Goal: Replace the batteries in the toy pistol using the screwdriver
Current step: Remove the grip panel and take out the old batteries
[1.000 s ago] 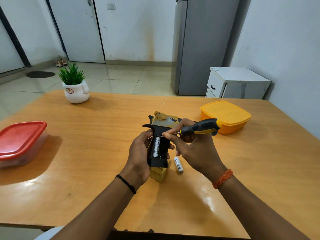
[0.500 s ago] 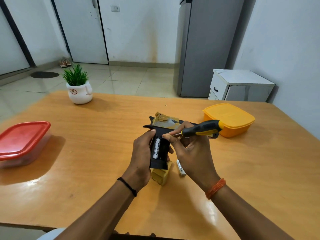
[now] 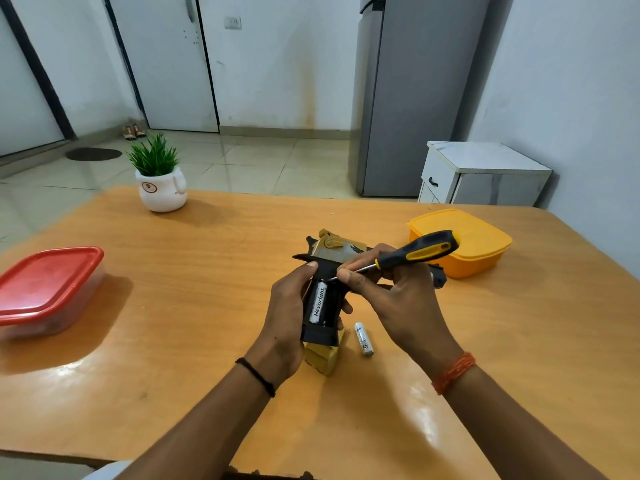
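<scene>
My left hand (image 3: 287,317) grips the black grip of the black and gold toy pistol (image 3: 329,271), whose battery bay faces me. A black battery (image 3: 319,302) with white lettering sits in the bay. My right hand (image 3: 391,292) holds the black and yellow screwdriver (image 3: 415,252), and its metal tip touches the top end of that battery. A loose white battery (image 3: 363,338) lies on the table to the right of the pistol's grip. A gold cover piece (image 3: 323,356) lies on the table under the grip.
The wooden table (image 3: 207,271) carries a red-lidded box (image 3: 48,289) at the left, a yellow lidded box (image 3: 460,240) at the right just behind my right hand, and a potted plant (image 3: 159,178) at the far left. A fridge and a white cabinet stand beyond the table.
The screwdriver's handle has tilted upward while its tip stays at the top of the battery in the bay. Both hands and the pistol stay in about the same place.
</scene>
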